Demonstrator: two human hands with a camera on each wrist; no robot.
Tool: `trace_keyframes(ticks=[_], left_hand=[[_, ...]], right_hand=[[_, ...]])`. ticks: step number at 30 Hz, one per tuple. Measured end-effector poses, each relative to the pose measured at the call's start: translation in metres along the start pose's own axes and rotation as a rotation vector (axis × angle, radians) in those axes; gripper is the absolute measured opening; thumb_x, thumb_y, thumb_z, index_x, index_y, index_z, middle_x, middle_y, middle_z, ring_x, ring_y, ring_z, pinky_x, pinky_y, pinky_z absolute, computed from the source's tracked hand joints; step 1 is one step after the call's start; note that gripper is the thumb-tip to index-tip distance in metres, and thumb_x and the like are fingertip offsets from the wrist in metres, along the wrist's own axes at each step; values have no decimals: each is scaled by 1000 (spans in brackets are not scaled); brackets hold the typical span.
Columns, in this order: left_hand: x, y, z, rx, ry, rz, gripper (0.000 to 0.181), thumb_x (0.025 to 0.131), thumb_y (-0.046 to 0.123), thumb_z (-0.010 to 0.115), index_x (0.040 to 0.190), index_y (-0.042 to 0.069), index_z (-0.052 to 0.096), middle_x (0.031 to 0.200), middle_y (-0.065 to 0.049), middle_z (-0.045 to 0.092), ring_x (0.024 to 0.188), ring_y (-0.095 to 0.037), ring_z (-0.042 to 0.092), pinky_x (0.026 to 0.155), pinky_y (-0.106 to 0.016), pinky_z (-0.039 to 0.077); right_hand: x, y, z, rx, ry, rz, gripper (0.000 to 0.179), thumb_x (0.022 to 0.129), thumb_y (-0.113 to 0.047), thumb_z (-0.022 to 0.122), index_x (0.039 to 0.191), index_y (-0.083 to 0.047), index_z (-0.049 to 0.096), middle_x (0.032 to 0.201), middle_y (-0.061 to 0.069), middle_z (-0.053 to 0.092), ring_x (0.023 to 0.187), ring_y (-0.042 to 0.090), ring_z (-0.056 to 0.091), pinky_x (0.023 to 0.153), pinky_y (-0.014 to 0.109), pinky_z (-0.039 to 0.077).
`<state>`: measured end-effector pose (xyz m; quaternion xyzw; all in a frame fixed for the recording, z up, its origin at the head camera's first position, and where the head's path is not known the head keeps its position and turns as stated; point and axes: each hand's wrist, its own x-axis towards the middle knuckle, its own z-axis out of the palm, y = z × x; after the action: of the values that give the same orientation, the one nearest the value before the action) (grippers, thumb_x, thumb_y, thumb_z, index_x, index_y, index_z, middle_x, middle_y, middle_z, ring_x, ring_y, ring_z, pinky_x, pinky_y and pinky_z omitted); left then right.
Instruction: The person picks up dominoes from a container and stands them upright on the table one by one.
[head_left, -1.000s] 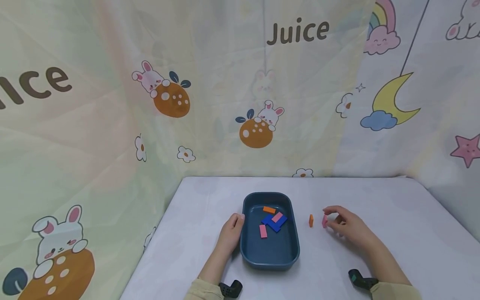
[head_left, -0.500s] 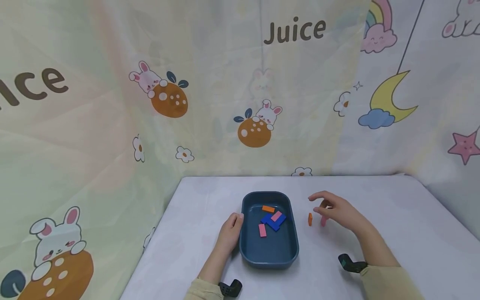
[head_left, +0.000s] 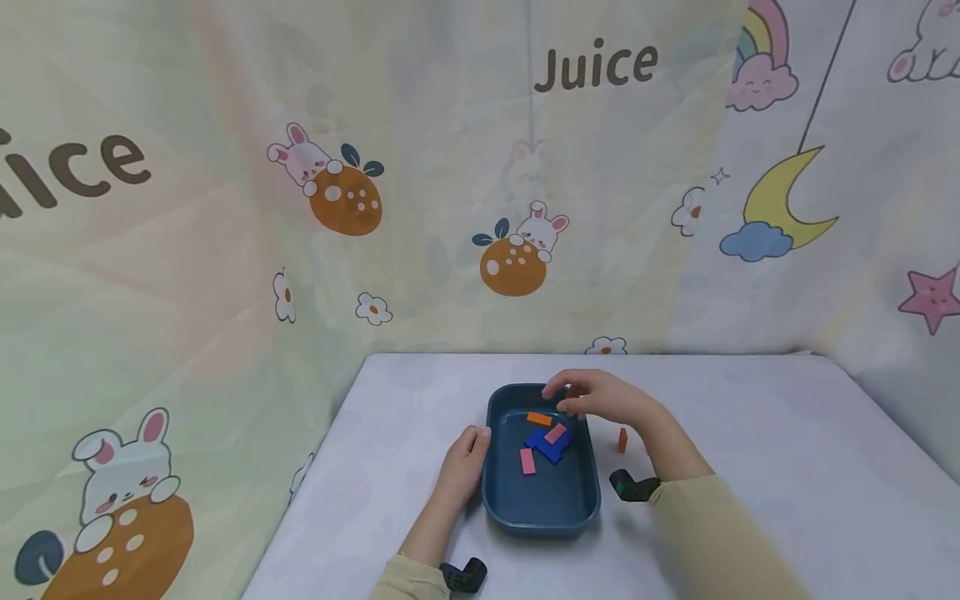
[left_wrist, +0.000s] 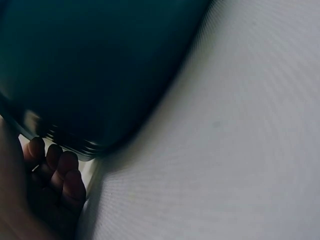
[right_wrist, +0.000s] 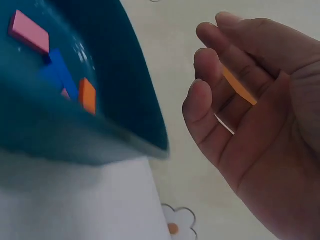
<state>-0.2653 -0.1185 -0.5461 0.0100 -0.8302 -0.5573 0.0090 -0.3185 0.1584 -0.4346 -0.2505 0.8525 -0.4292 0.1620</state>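
A dark blue rectangular tray (head_left: 540,508) sits on the table, with small flat blocks lying in it. Among them are an orange block (head_left: 539,419), a pink block (head_left: 528,462), another pink block (head_left: 556,433) and blue blocks (head_left: 551,451) partly under it. My left hand (head_left: 459,468) grips the tray's left side, thumb at the rim; in the left wrist view its curled fingers (left_wrist: 73,186) are against the outside. Above the tray's far right corner is my right hand (head_left: 606,397), fingers loosely bent. The right wrist view shows nothing in its palm.
An orange block (head_left: 622,440) stands upright on the white table (head_left: 787,433), right of the tray. The pink block beside it is almost wholly hidden behind my right forearm. A printed cloth (head_left: 435,167) hangs behind and left of the table.
My right hand has let go of the standing pink block, risen and moved left over the tray's far corner. The left hand keeps its grip, and the tray stays in place.
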Motion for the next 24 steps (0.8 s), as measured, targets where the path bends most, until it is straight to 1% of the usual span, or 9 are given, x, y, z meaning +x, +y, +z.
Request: trace_keyframes(ticks=[3,6,8,10,13,15,17,20,24], left_hand=[[0,1,-1,5,-1,-2,41,100,54,45,98,17,62,83,-1,55,84,-16,54,70,-31,42],[0,2,-2,1,-6,-3,41,100,55,45,98,18,62,83,-1,55,84,-17,54,71,-32,41],[0,3,-2,-3,-11,-6,40,100,55,45,98,19,62,84,-1,56,84,-18,54,72,-32,41],[0,4,-2,-7,-14,-7,40,100,54,45,98,19,62,84,-1,56,85,-18,54,72,-33,41],[0,3,-2,-5,-13,-6,40,100,54,45,97,18,62,83,-1,56,83,-17,54,71,-32,41],[1,3,-2,-7,-8,-2,40,100,54,45,97,18,62,83,-1,56,83,-17,54,71,-32,41],[1,3,-2,-3,-6,4,41,100,54,46,96,18,62,83,-1,56,83,-17,54,71,-32,41],[1,3,-2,3,-7,11,40,100,54,46,97,17,62,85,0,58,84,-17,55,73,-32,41],[1,2,-2,15,-5,19,40,101,54,45,97,18,62,88,-1,60,85,-17,55,73,-33,42]], right_hand=[[17,-2,12,21,-61,-20,23,96,-22,63,119,-26,66,123,5,65,98,42,62,82,49,54],[31,-3,25,42,-132,-20,23,97,-20,62,118,-25,66,119,9,65,93,37,62,84,54,54],[38,-4,33,37,-177,-13,24,96,-17,61,119,-22,67,117,11,64,89,32,62,83,54,54],[44,-5,39,14,-217,4,23,97,-16,60,118,-19,68,114,11,65,82,29,62,79,51,55],[51,-8,47,-52,-278,37,21,97,-13,59,113,-19,70,110,7,67,71,24,61,70,43,54],[54,-9,52,-77,-324,67,21,97,-11,56,110,-19,71,107,5,68,68,21,60,67,38,54],[57,-9,58,-78,-365,101,22,97,-9,54,109,-17,71,102,6,69,68,19,61,67,35,54],[58,-8,65,-52,-392,156,22,97,-8,52,107,-13,71,96,8,69,72,20,66,69,34,56],[58,-3,70,-2,-370,198,21,99,-10,52,106,-11,72,92,8,70,73,22,70,72,37,58]])
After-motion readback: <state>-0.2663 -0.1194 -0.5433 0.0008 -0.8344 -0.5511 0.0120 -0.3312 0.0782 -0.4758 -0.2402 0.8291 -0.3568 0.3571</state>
